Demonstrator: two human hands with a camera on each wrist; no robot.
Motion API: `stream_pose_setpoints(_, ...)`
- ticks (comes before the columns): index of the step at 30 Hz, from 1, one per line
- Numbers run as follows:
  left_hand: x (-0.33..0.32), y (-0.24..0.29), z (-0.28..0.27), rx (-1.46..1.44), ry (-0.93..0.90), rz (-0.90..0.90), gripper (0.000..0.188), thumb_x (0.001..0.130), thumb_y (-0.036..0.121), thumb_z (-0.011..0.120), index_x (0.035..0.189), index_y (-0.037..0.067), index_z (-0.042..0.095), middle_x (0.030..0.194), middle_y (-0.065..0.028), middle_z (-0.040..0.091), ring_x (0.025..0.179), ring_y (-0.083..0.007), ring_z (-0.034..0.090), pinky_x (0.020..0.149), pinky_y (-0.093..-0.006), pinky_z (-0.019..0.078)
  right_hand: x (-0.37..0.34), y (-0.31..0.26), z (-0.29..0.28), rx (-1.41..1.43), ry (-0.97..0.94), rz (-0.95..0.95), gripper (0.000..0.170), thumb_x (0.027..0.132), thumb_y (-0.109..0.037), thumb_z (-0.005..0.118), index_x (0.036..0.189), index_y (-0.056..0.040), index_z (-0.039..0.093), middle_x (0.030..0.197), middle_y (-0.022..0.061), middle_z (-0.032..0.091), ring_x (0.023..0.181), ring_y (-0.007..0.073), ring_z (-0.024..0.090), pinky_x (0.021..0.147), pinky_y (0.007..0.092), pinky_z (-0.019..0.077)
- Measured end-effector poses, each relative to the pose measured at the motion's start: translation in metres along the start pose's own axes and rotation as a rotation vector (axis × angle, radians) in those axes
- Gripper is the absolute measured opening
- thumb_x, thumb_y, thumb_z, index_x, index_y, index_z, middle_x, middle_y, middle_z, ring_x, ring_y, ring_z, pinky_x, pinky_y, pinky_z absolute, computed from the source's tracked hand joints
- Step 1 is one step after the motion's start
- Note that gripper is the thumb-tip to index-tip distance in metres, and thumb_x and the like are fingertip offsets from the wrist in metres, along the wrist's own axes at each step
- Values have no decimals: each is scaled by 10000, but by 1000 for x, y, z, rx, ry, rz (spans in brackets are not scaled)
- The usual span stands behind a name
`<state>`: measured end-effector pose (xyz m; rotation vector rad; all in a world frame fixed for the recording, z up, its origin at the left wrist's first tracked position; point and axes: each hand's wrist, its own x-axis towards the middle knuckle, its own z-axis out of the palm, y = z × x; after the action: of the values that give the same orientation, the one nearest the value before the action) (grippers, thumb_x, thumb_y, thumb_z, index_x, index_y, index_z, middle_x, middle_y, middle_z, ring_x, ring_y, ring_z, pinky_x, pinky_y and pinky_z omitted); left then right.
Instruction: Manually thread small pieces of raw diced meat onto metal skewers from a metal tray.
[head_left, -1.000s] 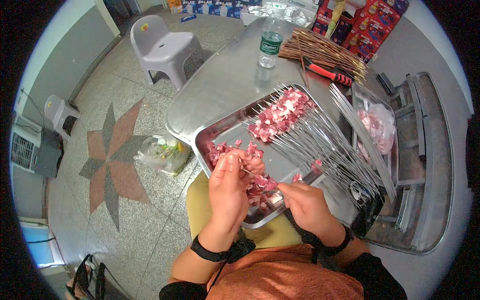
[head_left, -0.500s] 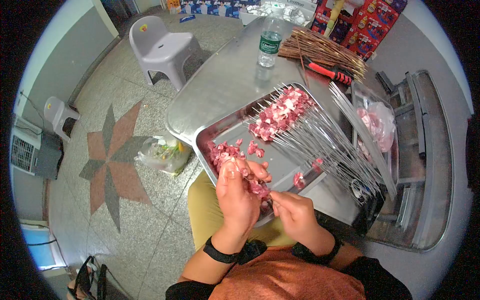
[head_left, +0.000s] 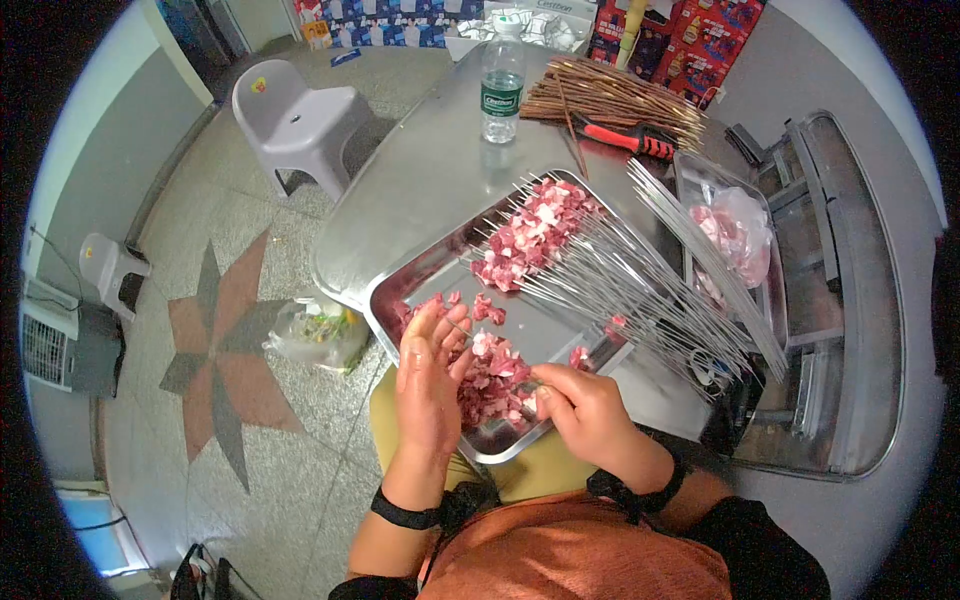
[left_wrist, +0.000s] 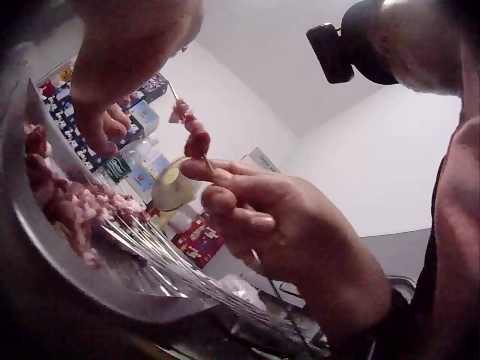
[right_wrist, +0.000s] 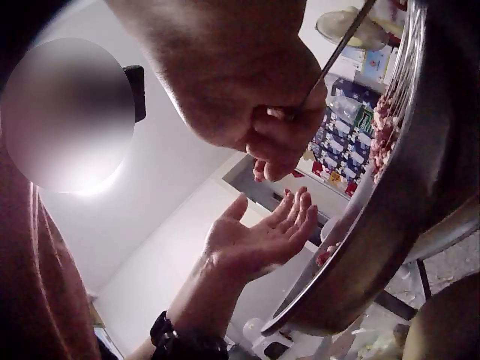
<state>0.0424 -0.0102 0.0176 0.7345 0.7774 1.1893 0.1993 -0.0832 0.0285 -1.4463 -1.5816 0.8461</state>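
My right hand (head_left: 595, 415) pinches a metal skewer (right_wrist: 336, 64) over the near side of the steel tray (head_left: 385, 325). In the left wrist view, meat pieces (left_wrist: 196, 142) are threaded on this skewer, just beyond the right fingertips. My left hand (head_left: 428, 400) is beside the skewer, palm up, fingers extended and slightly spread; the right wrist view shows no grip by this left hand (right_wrist: 251, 244). Loose meat (head_left: 492, 385) lies in the tray's near corner. Loaded skewers (head_left: 540, 228) lie side by side across its far end, their bare rods (head_left: 640, 295) sticking out to the right.
A water bottle (head_left: 502, 90), brown sticks (head_left: 610, 100) and a red-black handled tool (head_left: 628, 139) are on the table (head_left: 400, 185) beyond the tray. At right, bare skewers (head_left: 705, 265) lie by bagged meat (head_left: 738, 240). A grey chair (head_left: 300, 125) and plastic bag (head_left: 318, 335) are on the floor.
My left fingers, curled around the meat and skewer before, have straightened and come away from them. The head view has shifted, so the table and tray appear farther left.
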Motion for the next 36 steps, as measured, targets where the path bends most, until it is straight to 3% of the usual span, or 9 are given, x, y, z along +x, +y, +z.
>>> stream_pose_setpoints(4, 1, 0, -6, 139, -56, -12, 506, 863, 349, 530, 1252, 48, 410, 1183, -96, 500, 1093, -192, 480, 858, -314, 418, 4, 0, -4, -151, 33, -87, 237, 805, -26, 507, 1040, -7, 530, 849, 176, 602, 761, 341, 598, 646, 388, 480)
stream_pose_setpoints(7, -1, 3, -4, 194, -145, -62, 273, 839, 112, 598, 1088, 20, 538, 978, -42, 584, 831, -122, 556, 788, -250, 449, 5, -3, -7, -185, 35, -131, 219, 803, -28, 512, 1021, -20, 536, 886, 179, 589, 781, 350, 586, 650, 394, 476)
stream_pose_setpoints(14, 2, -10, -6, 112, -153, -90, 180, 876, 136, 555, 1002, 7, 559, 942, -67, 590, 790, -130, 571, 747, -261, 466, 6, -1, -5, -183, 14, -159, 194, 801, -31, 510, 991, -26, 543, 838, 164, 565, 731, 358, 565, 624, 405, 469)
stream_pose_setpoints(16, -3, -18, 5, -177, -21, -55, 171, 891, 160, 534, 961, 9, 573, 891, -52, 592, 769, -124, 571, 710, -251, 472, 5, 1, -5, -278, 13, -155, 189, 802, -31, 506, 986, -24, 549, 837, 158, 563, 707, 354, 563, 617, 406, 469)
stream_pose_setpoints(20, -1, -20, 0, -214, 61, -50, 188, 893, 193, 534, 942, 18, 581, 856, -39, 586, 759, -122, 569, 710, -253, 472, -3, 5, -5, -293, 37, -119, 194, 798, -25, 506, 983, -19, 564, 800, 152, 563, 683, 345, 563, 597, 396, 464)
stream_pose_setpoints(23, -3, -22, 1, -174, 51, -124, 209, 904, 231, 506, 935, 34, 570, 839, -40, 567, 769, -153, 538, 735, -317, 459, -1, 10, -4, -126, 32, -96, 203, 787, -10, 506, 975, -10, 582, 757, 148, 569, 670, 332, 572, 582, 380, 459)
stream_pose_setpoints(30, 1, -8, 0, -146, -57, -161, 456, 917, 404, 410, 1185, 40, 462, 1187, -120, 507, 984, -186, 536, 849, -350, 437, 1, 12, -5, -69, 49, -51, 207, 773, 1, 498, 957, 2, 592, 763, 167, 592, 676, 329, 585, 599, 373, 459)
stream_pose_setpoints(33, -3, -11, 3, 42, -49, -121, 304, 859, 127, 571, 1139, 26, 510, 1112, -78, 543, 959, -124, 533, 791, -265, 453, 2, 11, -7, -119, 82, -93, 206, 774, -10, 497, 957, 0, 590, 765, 169, 592, 681, 331, 586, 606, 384, 458)
stream_pose_setpoints(36, -4, -20, 5, 122, -131, -100, 275, 819, 10, 587, 1090, 21, 536, 999, -55, 585, 893, -113, 557, 754, -240, 469, 2, 11, -8, -146, 64, -112, 204, 776, -16, 493, 955, -2, 589, 762, 169, 589, 682, 332, 585, 609, 392, 457)
